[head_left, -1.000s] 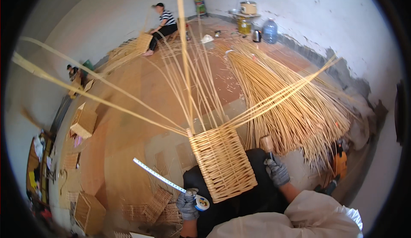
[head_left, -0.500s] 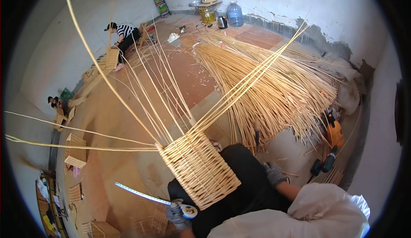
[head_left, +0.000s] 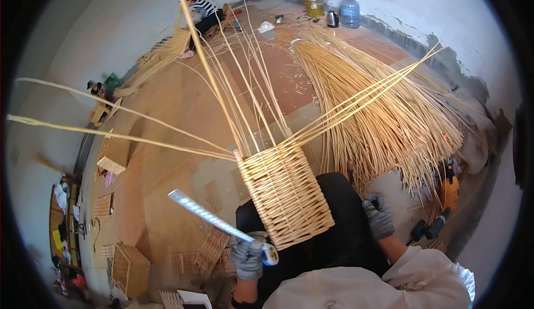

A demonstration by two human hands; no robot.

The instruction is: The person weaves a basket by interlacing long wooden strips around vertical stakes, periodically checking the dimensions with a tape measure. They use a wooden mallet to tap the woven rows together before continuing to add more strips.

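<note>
A woven wicker basket (head_left: 286, 198) rests on my black-clad lap, its wall toward me. Long loose rods (head_left: 208, 67) fan out from its far edge, up, left and right. My left hand (head_left: 246, 258), in a grey glove, is closed on a tape measure (head_left: 270, 255) beside the basket's lower left corner. The pulled-out tape blade (head_left: 207, 215) sticks out up and to the left, over the floor. By my right knee, apart from the basket, my gloved right hand (head_left: 379, 217) has loosely bent fingers somewhat apart, with nothing visible in them.
A big spread of wicker rods (head_left: 384, 120) lies to the right, near an orange tool (head_left: 449, 189) and a drill (head_left: 436, 225). Finished-looking baskets (head_left: 130, 270) stand at left. Another person (head_left: 203, 17) works at the far wall, near a water bottle (head_left: 349, 13).
My view has shifted, so the room sits further right and higher. My left hand has raised the tape measure, its blade now tilted more steeply. My right hand has lifted beside the knee.
</note>
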